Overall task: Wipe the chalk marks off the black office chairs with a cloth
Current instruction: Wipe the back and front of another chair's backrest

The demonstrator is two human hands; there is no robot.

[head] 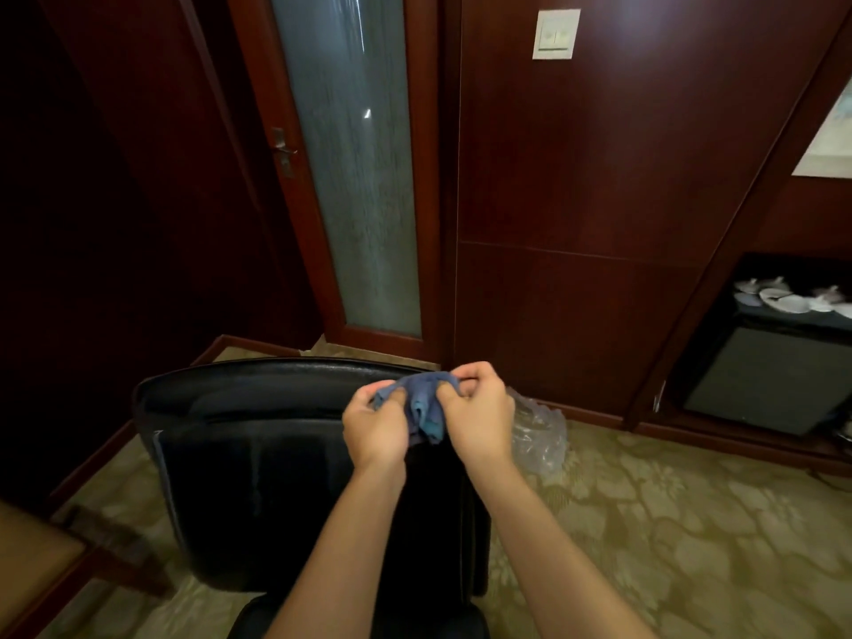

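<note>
Currently both hands are up in front of the chair (258, 458), working the cloth (426, 405) between them. Left hand (375, 428) has its fingers curled into the left side of the cloth; right hand (479, 415) has its fingers curled into the right side, knuckles up. The cloth is blue, bunched, with a fold hanging down between the two hands. It is held in the air just above the top edge of the chair back; whether it touches the leather cannot be told from this angle.

Chair: black, glossy, its back facing the camera. A faint pale line runs down the left edge of the back, possibly chalk, possibly trim; too dim to say. No clear chalk mark is visible on the main panel.

Judgement on step: this looks like preparing the cloth, refolding or bunching it to get a usable face, rather than a wiping stroke. Progress on the task cannot be judged from this view.

Next move likely calls for one hand to take the cloth as a pad, press it flat to the chair back and rub where marks remain; the other hand could steady the chair, which may swivel or roll.

Nearby: a crumpled clear plastic bag (537, 431) on the patterned carpet (668, 523) just right of the chair; a door (355, 177) with frosted glass beyond.
</note>
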